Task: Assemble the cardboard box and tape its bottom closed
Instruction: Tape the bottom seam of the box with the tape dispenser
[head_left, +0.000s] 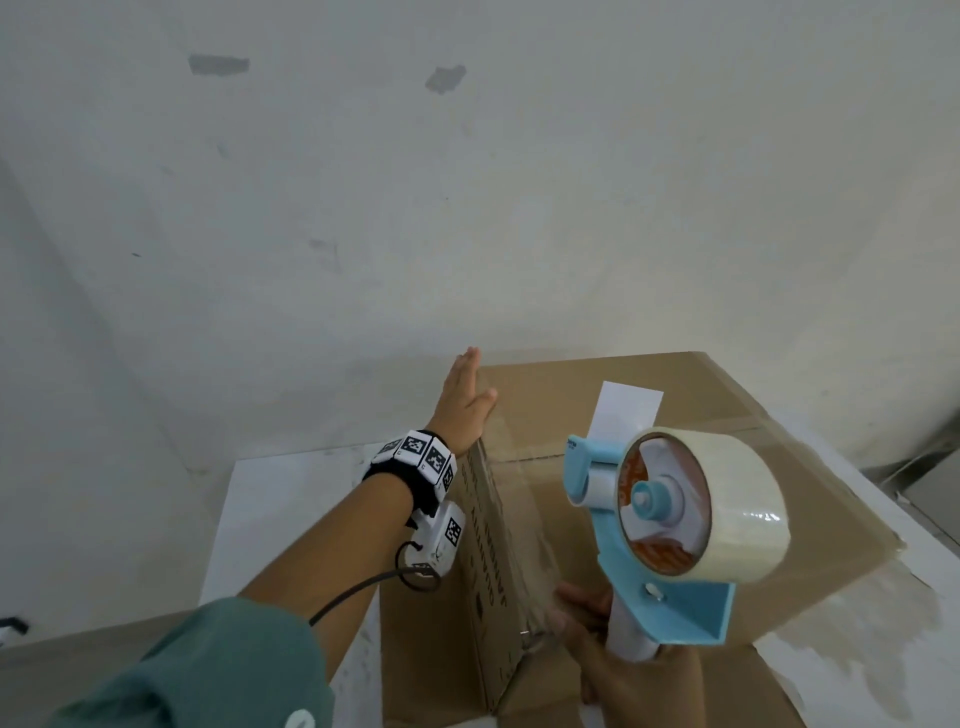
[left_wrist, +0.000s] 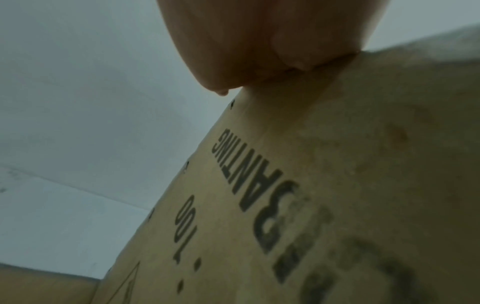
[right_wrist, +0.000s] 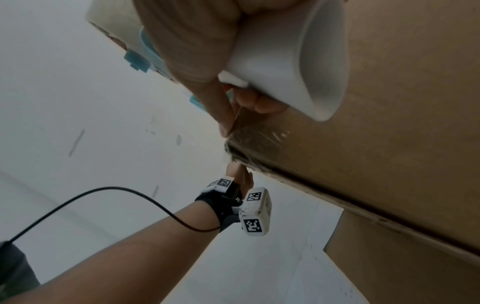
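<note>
A brown cardboard box (head_left: 649, 410) stands on a white table (head_left: 244, 514), its closed flaps facing up with a white label (head_left: 626, 410) on them. Clear tape (head_left: 524, 499) runs along its left edge and shows wrinkled at the near corner (right_wrist: 255, 137). My left hand (head_left: 462, 400) lies flat with straight fingers against the box's upper left side (left_wrist: 337, 164), where black print shows. My right hand (head_left: 618, 660) grips the white handle (right_wrist: 280, 61) of a blue tape dispenser (head_left: 670, 525) carrying a clear roll, held at the box's near corner. Its thumb (right_wrist: 221, 107) presses the tape end there.
A loose flat piece of cardboard (head_left: 431, 654) lies on the table in front of the box. A plain white wall (head_left: 363, 182) stands close behind. A cable (head_left: 353, 592) hangs from the left wrist camera. The table's right edge (head_left: 924, 525) is near the box.
</note>
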